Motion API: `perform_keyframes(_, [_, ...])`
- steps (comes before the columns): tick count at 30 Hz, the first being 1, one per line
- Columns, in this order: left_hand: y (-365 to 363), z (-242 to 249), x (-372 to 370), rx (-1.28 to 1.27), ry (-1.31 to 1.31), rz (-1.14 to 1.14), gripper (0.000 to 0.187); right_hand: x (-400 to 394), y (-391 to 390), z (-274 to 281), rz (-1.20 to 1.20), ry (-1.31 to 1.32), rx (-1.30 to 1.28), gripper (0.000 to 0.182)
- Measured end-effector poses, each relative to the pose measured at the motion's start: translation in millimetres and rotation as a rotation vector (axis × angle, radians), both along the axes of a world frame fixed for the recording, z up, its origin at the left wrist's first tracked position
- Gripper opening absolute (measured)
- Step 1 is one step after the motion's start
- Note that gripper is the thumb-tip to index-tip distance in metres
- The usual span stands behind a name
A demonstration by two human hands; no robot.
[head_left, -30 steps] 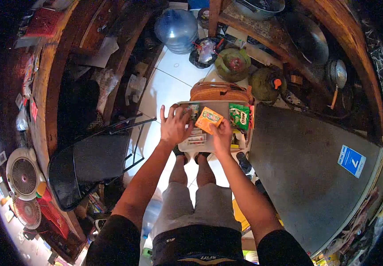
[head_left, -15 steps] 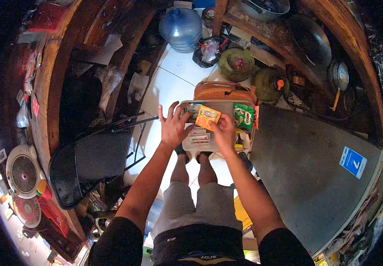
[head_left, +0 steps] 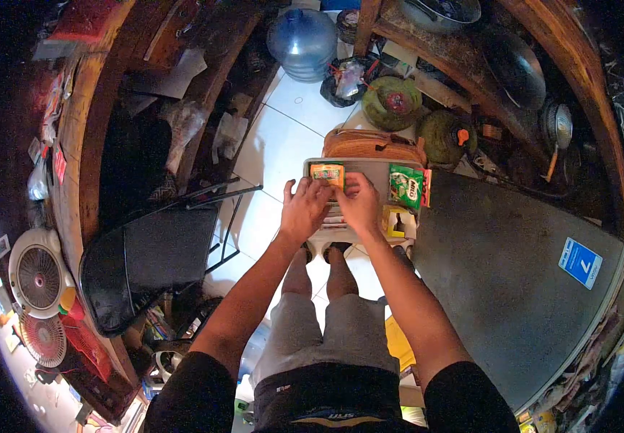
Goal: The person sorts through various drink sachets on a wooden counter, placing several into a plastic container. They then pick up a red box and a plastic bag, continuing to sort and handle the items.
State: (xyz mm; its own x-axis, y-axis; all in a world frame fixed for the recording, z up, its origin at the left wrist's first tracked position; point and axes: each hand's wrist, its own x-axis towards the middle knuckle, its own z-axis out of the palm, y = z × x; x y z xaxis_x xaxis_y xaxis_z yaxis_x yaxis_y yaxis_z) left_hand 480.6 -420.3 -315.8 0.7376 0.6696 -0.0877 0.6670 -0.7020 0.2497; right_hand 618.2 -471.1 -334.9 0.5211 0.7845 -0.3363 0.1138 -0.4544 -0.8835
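An orange sachet (head_left: 326,172) lies over the upper left compartment of a grey plastic tray (head_left: 373,167). My left hand (head_left: 306,209) rests across the sachet's lower edge, fingers bent a little and the outer one apart. At the lower right corner of the sachet, the curled fingers of my right hand (head_left: 359,206) pinch it. Small white packets (head_left: 333,214) show in a compartment beneath my hands, partly covered. A green Milo sachet (head_left: 406,185) stands in the right compartment, with a red packet (head_left: 426,189) behind it.
A brown woven basket (head_left: 369,146) sits beyond the tray. Green gas cylinders (head_left: 391,103), a blue water jug (head_left: 299,45) and a black bag (head_left: 346,81) stand farther back. A black folding chair (head_left: 160,249) is left; a dark grey surface (head_left: 499,289) fills the right.
The orange sachet has moved up and left, down onto the tray's upper left compartment, covering the green packet there. My left hand has come closer to my right.
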Motion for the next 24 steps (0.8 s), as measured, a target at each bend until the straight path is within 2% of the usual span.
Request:
perform_keyframes(2, [0,-7,0,0.055,0.015,-0.006,0.041,1,-1,1,0.014,-0.096,-0.022,0.029])
perform_keyframes(5, [2,-6,0,0.04,-0.002,0.031,0.038,0,-8,-14,-0.042,-0.109,0.019,0.028])
perform_keyframes(8, [3,-4,1,0.04,0.059,0.041,0.033,1,-10,-5,-0.077,-0.032,-0.003,0.025])
perform_keyframes(11, [4,-6,0,0.025,0.03,0.054,0.031,-2,-19,-30,-0.051,-0.101,0.046,0.023])
perform_keyframes(15, [4,-5,0,0.043,-0.025,0.042,0.031,-5,-15,-21,-0.023,-0.098,0.041,0.023])
perform_keyframes(21, [9,-6,-1,0.051,-0.03,0.028,0.034,-2,-16,-20,0.04,-0.058,0.029,0.029])
perform_keyframes(23, [8,-6,0,0.046,-0.025,0.033,0.036,0,-16,-12,-0.092,0.121,-0.041,0.037])
perform_keyframes(24, [8,-4,0,0.037,-0.029,0.039,0.037,0,-17,-19,-0.092,0.12,-0.042,0.037])
